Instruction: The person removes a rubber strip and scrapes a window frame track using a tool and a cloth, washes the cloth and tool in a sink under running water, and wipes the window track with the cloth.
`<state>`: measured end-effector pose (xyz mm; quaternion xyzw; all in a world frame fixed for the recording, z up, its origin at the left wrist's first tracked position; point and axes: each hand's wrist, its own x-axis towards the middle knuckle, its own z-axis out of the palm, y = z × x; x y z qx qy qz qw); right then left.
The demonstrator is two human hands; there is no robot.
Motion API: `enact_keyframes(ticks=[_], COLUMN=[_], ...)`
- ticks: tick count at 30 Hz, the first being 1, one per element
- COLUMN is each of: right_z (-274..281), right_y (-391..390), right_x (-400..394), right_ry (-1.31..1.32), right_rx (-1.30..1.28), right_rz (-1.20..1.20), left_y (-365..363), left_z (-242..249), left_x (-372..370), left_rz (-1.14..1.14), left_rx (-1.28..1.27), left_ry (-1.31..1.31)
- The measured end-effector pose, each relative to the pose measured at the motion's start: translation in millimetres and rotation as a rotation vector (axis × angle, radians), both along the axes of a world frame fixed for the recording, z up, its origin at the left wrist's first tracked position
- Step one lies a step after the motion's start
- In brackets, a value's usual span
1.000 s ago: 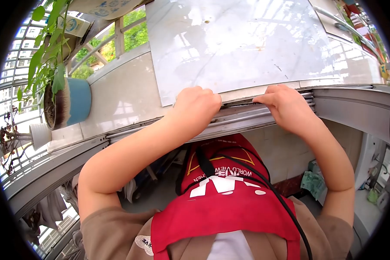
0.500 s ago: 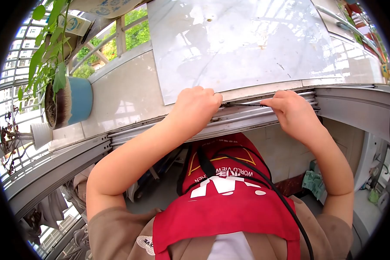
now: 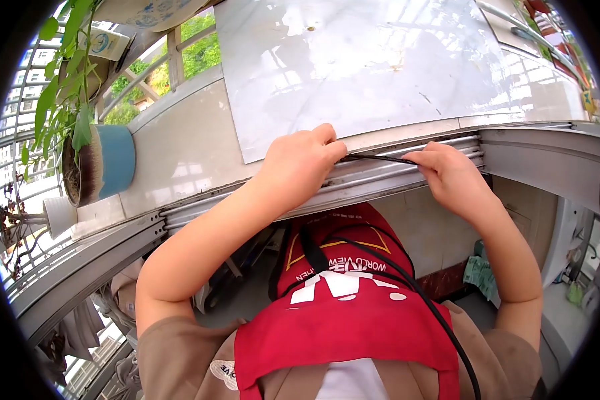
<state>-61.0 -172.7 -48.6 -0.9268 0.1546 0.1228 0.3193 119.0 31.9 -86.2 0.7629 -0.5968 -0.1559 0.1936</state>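
A thin black strip (image 3: 380,157) stretches between my two hands, just above the metal window track (image 3: 373,175). One end is in the closed fingers of my left hand (image 3: 303,160), near the lower edge of the pale marble slab (image 3: 367,67). My right hand (image 3: 447,172) pinches the other end between thumb and fingers, over the right part of the track. The parts of the strip inside my fingers are hidden.
A blue and brown plant pot (image 3: 117,160) with green leaves lies on the left ledge, with a white pot (image 3: 60,215) beside it. A black cable (image 3: 440,313) runs over the red apron (image 3: 353,333). Green cloth (image 3: 480,275) hangs low at the right.
The strip between my hands now shows more clearly and sits slightly higher off the track. My left hand has turned a little, its fingers lifted. The view has shifted slightly.
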Motion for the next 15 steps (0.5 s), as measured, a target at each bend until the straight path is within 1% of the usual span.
enact_keyframes(ticks=[1,2,4,5,7,8,10,11,13,14,15], right_z=[-3,-3,-2,-1,-2,-2,-5,-5,-3,-1,2], right_y=[-1,-1,1,1,0,-2,-6,-9,-15,-18,-20], right_x=[-3,-3,-2,-2,-1,0,3,5,10,14,18], right_ry=[-0.012,-0.013,-0.025,-0.025,-0.007,-0.008,0.051,0.051,0.133,0.133,0.209], right_rx=[0.027,0.029,0.012,0.013,0.009,0.01,0.062,0.064,0.147,0.15,0.16], right_rz=[-0.015,-0.019,-0.019,-0.026,-0.024,-0.027,-0.033,-0.033,-0.019,-0.023,-0.013], left_y=[-1,-2,-3,-5,-8,-9,-11,-11,-10,-11,-13], left_z=[1,1,1,2,6,7,8,8,6,6,6], left_x=[2,4,9,11,14,16,18,20,23,22,22], left_rz=[-0.082,-0.086,-0.197,-0.205,-0.303,-0.306,-0.408,-0.408,-0.544,-0.548,-0.566], left_rx=[0.018,0.02,0.023,0.024,-0.021,-0.02,-0.046,-0.045,-0.043,-0.042,-0.055], left_ry=[-0.039,-0.039,-0.103,-0.104,-0.188,-0.189,-0.243,-0.243,-0.288,-0.286,-0.336])
